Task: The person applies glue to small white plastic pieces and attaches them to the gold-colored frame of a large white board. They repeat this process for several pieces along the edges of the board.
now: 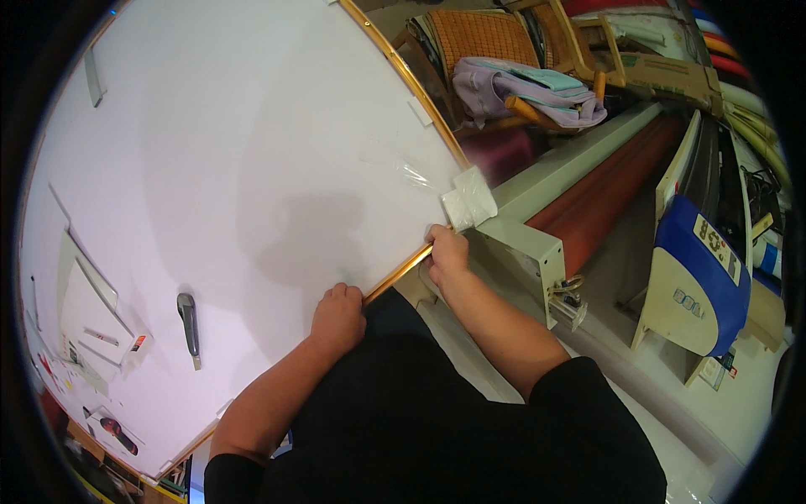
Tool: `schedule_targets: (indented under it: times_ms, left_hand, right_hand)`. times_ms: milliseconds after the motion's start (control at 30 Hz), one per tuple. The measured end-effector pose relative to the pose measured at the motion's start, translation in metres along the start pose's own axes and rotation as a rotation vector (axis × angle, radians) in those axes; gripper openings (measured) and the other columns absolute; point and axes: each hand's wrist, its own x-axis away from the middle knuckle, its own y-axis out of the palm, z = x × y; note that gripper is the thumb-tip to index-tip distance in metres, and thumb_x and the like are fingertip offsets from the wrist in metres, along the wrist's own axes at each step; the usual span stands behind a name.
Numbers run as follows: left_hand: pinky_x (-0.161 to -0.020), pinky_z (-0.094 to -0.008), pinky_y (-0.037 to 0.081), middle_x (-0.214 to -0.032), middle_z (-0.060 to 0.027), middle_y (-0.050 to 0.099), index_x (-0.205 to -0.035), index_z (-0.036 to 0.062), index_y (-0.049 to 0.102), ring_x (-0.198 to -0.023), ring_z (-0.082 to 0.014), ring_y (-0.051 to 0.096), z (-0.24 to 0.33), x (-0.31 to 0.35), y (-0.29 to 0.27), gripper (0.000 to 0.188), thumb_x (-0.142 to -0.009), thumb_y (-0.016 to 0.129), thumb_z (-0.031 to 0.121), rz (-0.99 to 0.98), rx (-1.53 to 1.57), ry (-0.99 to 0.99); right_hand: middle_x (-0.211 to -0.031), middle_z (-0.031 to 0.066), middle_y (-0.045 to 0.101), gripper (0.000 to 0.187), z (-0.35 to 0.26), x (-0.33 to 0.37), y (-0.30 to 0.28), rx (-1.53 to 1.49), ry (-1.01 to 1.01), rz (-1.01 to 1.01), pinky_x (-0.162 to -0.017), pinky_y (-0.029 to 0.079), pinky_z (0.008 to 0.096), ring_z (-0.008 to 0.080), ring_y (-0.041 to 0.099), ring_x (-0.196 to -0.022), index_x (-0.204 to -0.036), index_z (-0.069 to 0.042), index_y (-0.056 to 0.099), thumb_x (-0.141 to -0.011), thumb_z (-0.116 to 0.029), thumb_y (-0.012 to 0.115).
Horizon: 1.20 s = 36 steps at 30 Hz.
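Observation:
A large white panel (210, 210) with a narrow gold frame (403, 271) spreads out in front of me. My left hand (339, 317) grips the near edge of that frame, fingers curled over it. Further right, my right hand (447, 250) is closed round the same edge, close to the corner. White padding under clear wrap (468, 199) covers this corner, just beyond my right hand. Loose clear tape or film (413, 175) lies on the panel beside it. A dark utility knife (188, 329) rests on the white surface, left of my left hand.
White papers or card pieces (92, 323) lie at the left, with a red-and-black tool (117, 435) nearer. To the right stand a roller machine with red rollers (617, 189) and a blue-and-cream machine (701, 273). A lilac bag (525, 92) sits on a wooden chair (579, 42).

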Motion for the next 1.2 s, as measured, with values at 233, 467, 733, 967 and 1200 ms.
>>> schedule_targets:
  times_ms: [233, 467, 733, 967, 1200]
  left_hand:
    - [-0.090, -0.0480, 0.055, -0.108, -0.0210, 0.062, -0.101, 0.0018, 0.062, -0.103, -0.0407, 0.063, 0.001, -0.003, -0.003, 0.023, -0.080, 0.070, 0.004, -0.028, 0.001, -0.018]
    - [-0.088, -0.0493, 0.055, -0.106, -0.0202, 0.062, -0.104, 0.0036, 0.062, -0.101, -0.0408, 0.063, 0.001, 0.002, -0.004, 0.024, -0.081, 0.070, 0.006, 0.031, 0.051, 0.028]
    - [-0.083, -0.0508, 0.055, -0.103, -0.0198, 0.062, -0.105, 0.0032, 0.063, -0.097, -0.0415, 0.064, -0.004, -0.003, 0.012, 0.021, -0.085, 0.068, 0.006, 0.103, 0.029, 0.120]
    - [-0.088, -0.0482, 0.055, -0.105, -0.0191, 0.063, -0.101, 0.0030, 0.063, -0.103, -0.0405, 0.063, 0.003, -0.009, 0.003, 0.018, -0.084, 0.066, 0.004, 0.018, 0.061, 0.040]
    - [-0.090, -0.0485, 0.054, -0.108, -0.0204, 0.064, -0.102, 0.0014, 0.065, -0.103, -0.0402, 0.064, 0.001, -0.013, 0.008, 0.017, -0.086, 0.062, 0.005, -0.011, 0.125, 0.050]
  right_hand:
    - [-0.084, 0.0078, 0.055, 0.022, -0.006, -0.009, 0.010, -0.032, 0.054, 0.078, -0.052, 0.043, 0.0384, 0.0234, 0.057, -0.067, -0.094, -0.005, 0.059, -0.073, 0.002, 0.063]
    - [-0.080, 0.0081, 0.054, 0.018, -0.003, -0.014, 0.013, -0.112, 0.050, 0.050, -0.052, 0.043, 0.0404, 0.0237, 0.056, -0.066, -0.089, -0.004, 0.059, -0.073, 0.003, 0.063]
    - [-0.078, 0.0071, 0.052, 0.015, -0.009, -0.010, 0.009, -0.040, 0.082, 0.058, -0.051, 0.042, 0.0405, 0.0214, 0.053, -0.063, -0.084, -0.003, 0.056, -0.074, 0.006, 0.062]
    - [-0.086, 0.0094, 0.058, 0.021, -0.016, 0.014, 0.000, -0.082, 0.119, -0.121, -0.064, 0.050, 0.0407, 0.0251, 0.059, -0.071, -0.098, -0.005, 0.060, -0.079, -0.007, 0.068]
    - [-0.112, 0.0172, 0.066, 0.041, -0.032, 0.087, -0.035, 1.307, -0.891, -0.539, -0.090, 0.053, 0.0454, 0.0323, 0.065, -0.108, -0.119, -0.002, 0.064, -0.083, -0.017, 0.077]
